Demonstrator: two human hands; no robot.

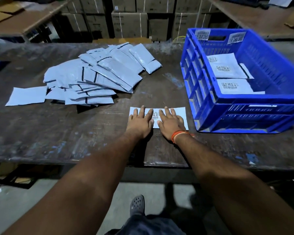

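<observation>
Mailer (182,116) lies flat on the table (75,133), near the front edge and just beside the blue crate (244,99). The left hand (140,121) and right hand (171,122) rest palm-down on it, fingers straight and spread, gripping nothing. The barcode label (155,115) shows between them.

The step appears to be pressing the label down.
- Apply even pressure from the label's centre outward, so that no air pocket or crease crosses the barcode.
- Hold the mailer against the table so that it does not slide.
- Check that all label edges are bonded before lifting.

Count:
- Mailer under the hands: one, with one label.
- Labelled mailers (226,67) in the crate: two clearly visible; a third is possible but cannot be confirmed.
- Crate: one, with two stickers (237,37) on its far wall.
- Unlabelled pile (95,77): overlapping, at least a dozen; the exact number cannot be told.
- Loose mailer (26,95) left of the pile: one.
</observation>
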